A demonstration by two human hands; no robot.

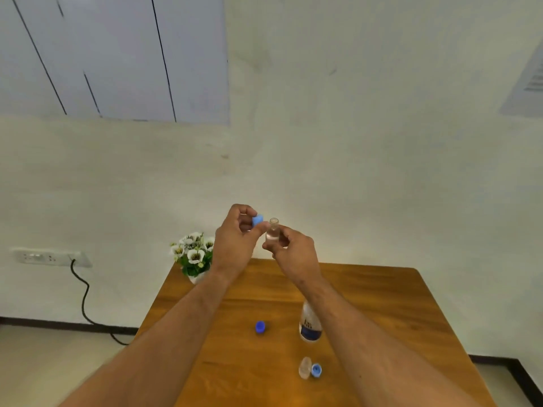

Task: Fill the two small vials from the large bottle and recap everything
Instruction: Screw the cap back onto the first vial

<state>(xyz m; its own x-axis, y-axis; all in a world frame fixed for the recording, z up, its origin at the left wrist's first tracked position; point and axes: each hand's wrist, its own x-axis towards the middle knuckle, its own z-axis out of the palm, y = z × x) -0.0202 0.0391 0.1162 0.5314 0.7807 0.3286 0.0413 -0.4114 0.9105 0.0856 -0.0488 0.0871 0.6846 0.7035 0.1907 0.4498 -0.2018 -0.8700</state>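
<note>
Raised above the wooden table (pixel 382 304), the right hand (pixel 296 254) pinches a small clear glass vial (pixel 272 232), upright and uncapped, while the left hand (pixel 235 239) grips a light blue plastic cap (pixel 257 221) just beside its mouth. Down below, the large clear bottle (pixel 310 324) stands open, with a second vial (pixel 305 368) nearer the person.

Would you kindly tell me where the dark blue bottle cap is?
The dark blue cap lies on the wooden table, left of the large bottle, between the forearms.

Both bare forearms raised and converging ahead, left hand (pixel 235 236) with fingers curled, thumb and forefinger pinching together, right hand (pixel 295 249) just beside it, fingertips gripping, knuckles facing the camera
</note>
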